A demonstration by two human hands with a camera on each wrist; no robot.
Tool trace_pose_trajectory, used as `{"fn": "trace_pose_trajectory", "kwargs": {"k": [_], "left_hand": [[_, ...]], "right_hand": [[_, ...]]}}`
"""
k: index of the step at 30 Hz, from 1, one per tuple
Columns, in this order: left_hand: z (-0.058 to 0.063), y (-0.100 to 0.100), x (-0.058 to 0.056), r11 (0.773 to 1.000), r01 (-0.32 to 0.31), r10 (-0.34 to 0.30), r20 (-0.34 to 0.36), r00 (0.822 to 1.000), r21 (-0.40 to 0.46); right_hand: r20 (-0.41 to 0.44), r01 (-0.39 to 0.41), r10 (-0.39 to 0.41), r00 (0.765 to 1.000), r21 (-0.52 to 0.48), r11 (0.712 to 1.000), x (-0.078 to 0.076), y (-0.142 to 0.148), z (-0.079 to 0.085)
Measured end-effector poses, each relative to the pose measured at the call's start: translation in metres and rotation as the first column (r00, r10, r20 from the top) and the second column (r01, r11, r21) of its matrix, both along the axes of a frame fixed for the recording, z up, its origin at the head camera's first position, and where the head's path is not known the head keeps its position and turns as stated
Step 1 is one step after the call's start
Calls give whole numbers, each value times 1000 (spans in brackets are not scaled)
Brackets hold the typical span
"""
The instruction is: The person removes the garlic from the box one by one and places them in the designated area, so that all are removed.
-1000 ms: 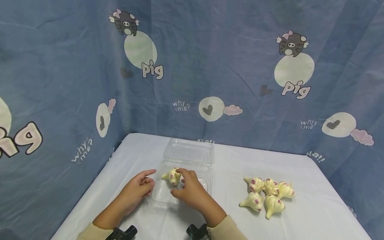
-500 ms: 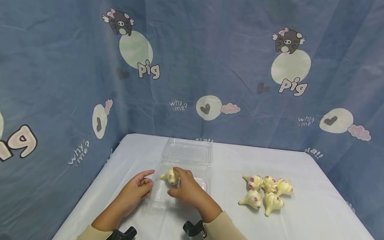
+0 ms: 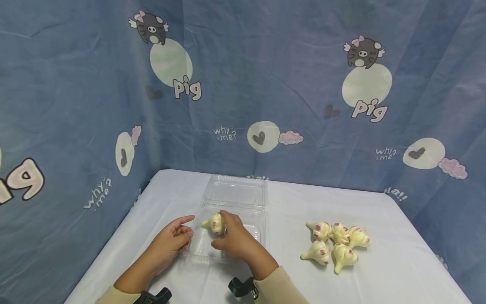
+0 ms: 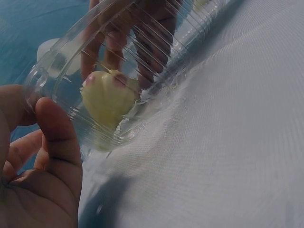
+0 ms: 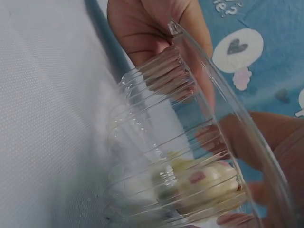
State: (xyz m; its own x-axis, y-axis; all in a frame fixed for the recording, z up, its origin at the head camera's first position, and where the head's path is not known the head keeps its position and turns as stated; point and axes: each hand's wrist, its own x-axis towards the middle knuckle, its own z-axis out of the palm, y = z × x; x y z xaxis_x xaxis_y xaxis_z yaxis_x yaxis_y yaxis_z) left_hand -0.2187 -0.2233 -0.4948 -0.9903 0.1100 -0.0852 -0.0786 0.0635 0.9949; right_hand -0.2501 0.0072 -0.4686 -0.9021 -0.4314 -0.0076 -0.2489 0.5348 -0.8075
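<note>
A clear hinged plastic container [image 3: 209, 251] lies with its lid laid back, and one pale garlic bulb [image 3: 217, 224] with pinkish marks is inside. My left hand [image 3: 169, 241] is at its left side; in the left wrist view the thumb [image 4: 57, 126] and a finger pinch the rim. Over the container reaches my right hand [image 3: 236, 236], fingertips right at the bulb's right side and thumb spread apart from it. Through the ribbed wall, the right wrist view shows the garlic bulb [image 5: 206, 185] next to the right fingers.
Several more garlic bulbs [image 3: 343, 256] lie grouped on the white tabletop [image 3: 288, 270] to the right. The lid [image 3: 236, 191] extends toward the back edge. A blue printed curtain [image 3: 303, 84] stands behind and to the left.
The right fingers have come closer to the garlic bulb's right side. The left hand stays at the container's edge; the whole head view has shifted slightly.
</note>
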Motion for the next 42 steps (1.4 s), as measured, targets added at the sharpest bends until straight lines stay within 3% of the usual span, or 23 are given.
{"fn": "trace_pose_trajectory", "kwargs": {"k": [10,18,30,35,42], "left_hand": [[3,0,1,1000,-7,7,6,1000,-10],[1,0,2,1000,4,-4,-22,1000,-10],[0,0,1,1000,-1,1,-25,1000,-2],[0,1,1,999,-38,38,-4,999,-15],[-1,1,0,999,-37,36,-30,999,-22]], "right_hand": [[14,-16,16,1000,-36,999,-3,0,-2],[-64,-17,19,998,30,999,-1,-3,-3],[-86,20,-12,996,88,996,3,-5,0],[-119,24,-17,993,61,998,3,-2,3],[-181,32,-33,983,-8,999,1,2,10]]}}
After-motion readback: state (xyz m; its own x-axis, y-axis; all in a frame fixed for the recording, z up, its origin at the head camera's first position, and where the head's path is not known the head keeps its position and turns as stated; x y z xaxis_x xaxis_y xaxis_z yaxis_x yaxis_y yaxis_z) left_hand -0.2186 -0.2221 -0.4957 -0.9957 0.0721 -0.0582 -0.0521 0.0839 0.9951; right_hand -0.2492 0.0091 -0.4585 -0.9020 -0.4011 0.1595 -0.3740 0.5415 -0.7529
